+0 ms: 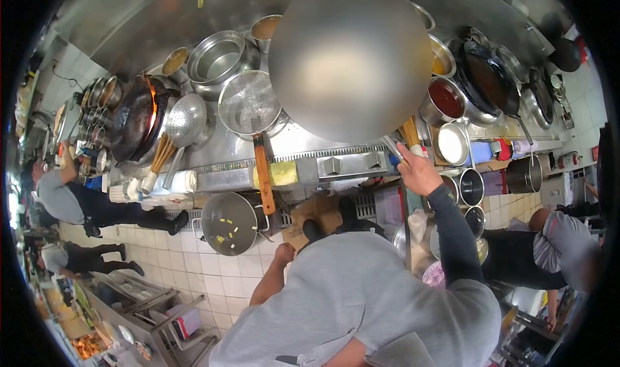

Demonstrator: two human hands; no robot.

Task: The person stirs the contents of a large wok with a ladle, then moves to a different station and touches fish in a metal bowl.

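Note:
My right hand [418,169] is wrapped round a utensil's metal handle [391,146] at the front of the stove. A large blurred patch hides the utensil's far end, so its kind does not show. My left hand [283,254] hangs low in a fist beside my body, with nothing visible in it. Near the right hand stand a bamboo brush [409,132], a pot of red sauce [445,100] and a white-bottomed pan [454,142]. A wooden-handled strainer [263,173] rests across the counter edge to the left, above a deep pot [230,224] holding pale yellow-green pieces.
A wok [133,120] with flame at its rim is on the left, beside a perforated skimmer [186,120]. Another dark wok [491,76] sits at right. Co-workers stand on the left [61,189] and right [562,238]. A metal rack [152,315] is lower left.

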